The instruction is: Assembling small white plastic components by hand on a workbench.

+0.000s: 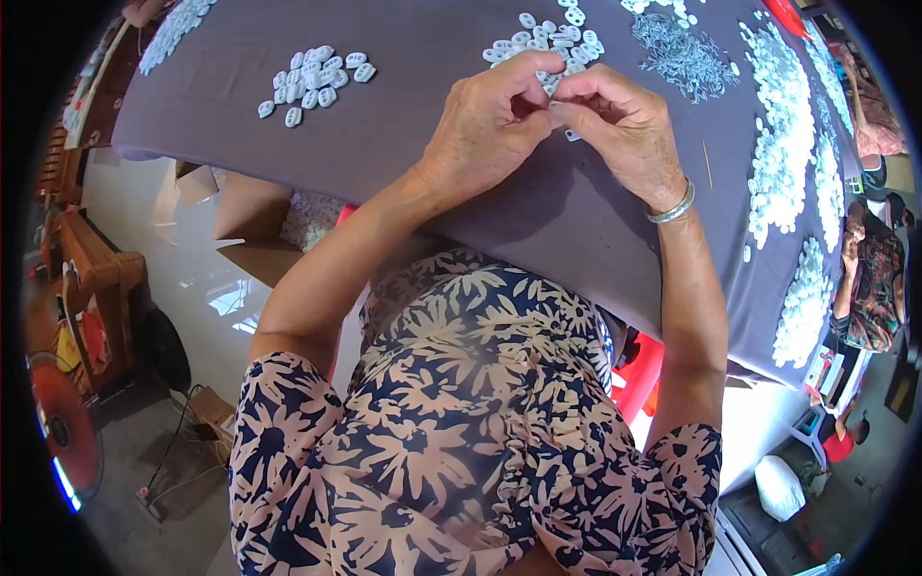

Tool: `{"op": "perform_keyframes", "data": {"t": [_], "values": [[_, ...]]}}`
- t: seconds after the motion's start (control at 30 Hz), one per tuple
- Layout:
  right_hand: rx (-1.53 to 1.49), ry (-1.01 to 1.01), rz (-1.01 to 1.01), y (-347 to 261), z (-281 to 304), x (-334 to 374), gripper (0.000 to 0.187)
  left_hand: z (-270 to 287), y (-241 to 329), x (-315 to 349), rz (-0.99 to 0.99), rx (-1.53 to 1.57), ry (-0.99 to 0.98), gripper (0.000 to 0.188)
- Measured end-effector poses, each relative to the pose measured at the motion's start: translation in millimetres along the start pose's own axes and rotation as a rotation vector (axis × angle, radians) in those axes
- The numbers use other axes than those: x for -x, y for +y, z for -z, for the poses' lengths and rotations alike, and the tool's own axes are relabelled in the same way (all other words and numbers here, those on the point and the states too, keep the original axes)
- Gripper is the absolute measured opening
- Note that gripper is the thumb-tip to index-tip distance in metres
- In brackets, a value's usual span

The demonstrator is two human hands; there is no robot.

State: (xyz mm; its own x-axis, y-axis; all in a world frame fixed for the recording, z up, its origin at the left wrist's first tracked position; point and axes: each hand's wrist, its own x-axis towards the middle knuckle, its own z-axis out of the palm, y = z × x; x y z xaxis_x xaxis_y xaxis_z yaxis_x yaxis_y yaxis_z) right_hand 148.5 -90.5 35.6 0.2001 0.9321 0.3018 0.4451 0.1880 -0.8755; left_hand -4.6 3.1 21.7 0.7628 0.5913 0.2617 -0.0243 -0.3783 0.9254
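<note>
My left hand (490, 117) and my right hand (624, 123) meet over the far middle of the dark grey cloth on the table. Both are closed in a pinch, thumbs and forefingers nearly touching. Between the fingertips is something tiny, mostly hidden; I cannot make out its kind. Just beyond the fingers lies a heap of small white oval plastic pieces (523, 40) with dark openings. One more white piece (573, 135) rests below the right fingers. A bracelet (675, 205) circles my right wrist.
To the left sits a small cluster of white oval pieces (312, 79). Tiny grey parts (682, 58) are heaped at the far right, near a thin wooden stick (708, 165). Larger piles of white pieces (778, 134) line the right edge. Cardboard boxes (252, 206) stand on the floor.
</note>
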Motion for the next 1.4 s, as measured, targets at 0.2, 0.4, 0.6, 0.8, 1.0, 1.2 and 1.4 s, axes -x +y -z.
{"op": "perform_keyframes", "data": {"t": [0.2,0.4,0.6,0.8,1.0,1.2,1.4], "values": [[0.059,-0.008,-0.086,1.7,1.1,0.2,0.003,0.3,-5.0,-1.6,-0.023,0.064,-0.070,0.041],[0.009,0.123,-0.044,6.9,-6.0,2.5,0.003,1.5,-9.2,-2.3,-0.009,0.160,0.052,0.035],[0.480,0.260,0.370,-5.4,-7.9,0.3,0.008,3.5,9.8,-0.8,0.245,0.418,0.045,0.020],[0.686,0.236,0.650,-4.1,-8.1,-2.4,0.019,2.8,3.7,-1.0,0.212,0.641,0.021,0.019],[0.549,0.244,0.637,-4.6,-8.7,-2.0,0.018,5.2,-3.8,-4.7,0.121,0.626,0.000,0.016],[0.178,0.182,0.154,-6.1,-7.0,-1.4,0.008,3.2,-2.7,-3.5,0.040,0.437,0.053,0.013],[0.077,0.108,0.041,5.1,-5.7,1.7,0.004,0.0,-2.4,-1.2,-0.034,0.187,0.077,0.021]]}}
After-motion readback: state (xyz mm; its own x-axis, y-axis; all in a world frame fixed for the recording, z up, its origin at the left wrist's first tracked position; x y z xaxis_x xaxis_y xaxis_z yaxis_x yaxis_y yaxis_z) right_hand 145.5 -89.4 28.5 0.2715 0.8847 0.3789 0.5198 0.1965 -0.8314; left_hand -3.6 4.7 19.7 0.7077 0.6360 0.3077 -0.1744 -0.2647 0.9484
